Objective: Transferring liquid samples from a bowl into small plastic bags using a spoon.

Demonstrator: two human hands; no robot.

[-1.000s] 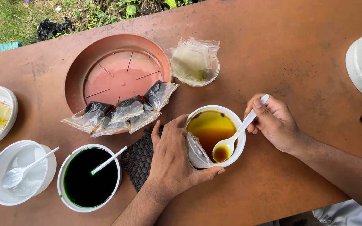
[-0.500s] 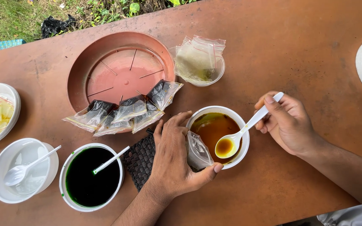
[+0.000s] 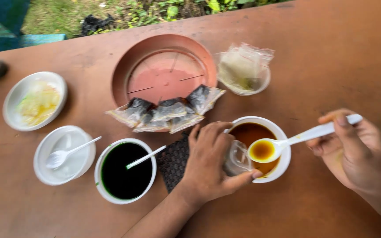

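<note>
A brown table [image 3: 340, 57] is standing outdoors, with grass showing past its far edge. On it, near the front, a white bowl of amber liquid [image 3: 261, 147] is sitting between the two hands. The right hand [image 3: 353, 147] is pinching the handle of a white spoon [image 3: 287, 143] between thumb and fingers, and the spoon's bowl is hanging level over the liquid, full of the same amber stuff. The left hand [image 3: 210, 163] is curling around a small clear bag [image 3: 237, 158] and pressing it against the near rim of the bowl; whether anything is in the bag yet is hard to tell.

Judging by what is lying about, the work is partly along: several small filled bags [image 3: 168, 110] with dark contents are resting on the front rim of a round reddish tray [image 3: 164, 72], while the amber bowl is looking still fairly full. A dark woven mat [image 3: 175, 158] is lying just beside the left hand. Further left, a bowl of black liquid [image 3: 126, 169] is holding its own spoon, an empty white bowl [image 3: 65, 154] has another, and a bowl of pale yellow shreds [image 3: 36, 101] is sitting well apart. A crumpled plastic-lined bowl [image 3: 245, 70] is standing beside the tray.
</note>
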